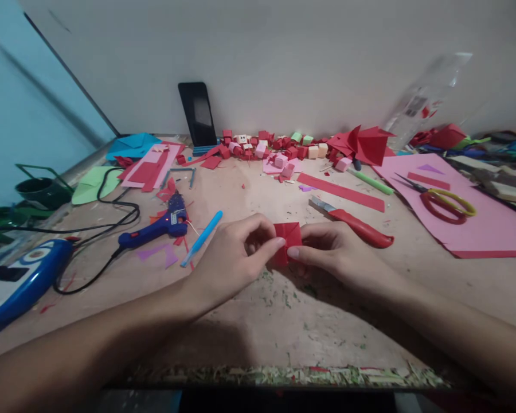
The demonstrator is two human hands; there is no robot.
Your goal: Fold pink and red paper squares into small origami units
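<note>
A small folded piece of red paper [289,236] sits at the middle of the table, pinched from both sides. My left hand [234,258] grips its left edge with thumb and fingers closed. My right hand [331,249] holds its right edge, fingertip pressed on the fold. A red-handled utility knife [356,225] lies just behind my right hand. A light blue pen-like tool [202,237] lies left of my left hand.
A blue glue gun [159,225] with a black cord lies at the left. Red and yellow scissors [442,201] rest on a pink sheet [485,229] at the right. Several small paper cubes [279,150] line the wall by a black phone [198,115]. A red strip [339,192] lies behind.
</note>
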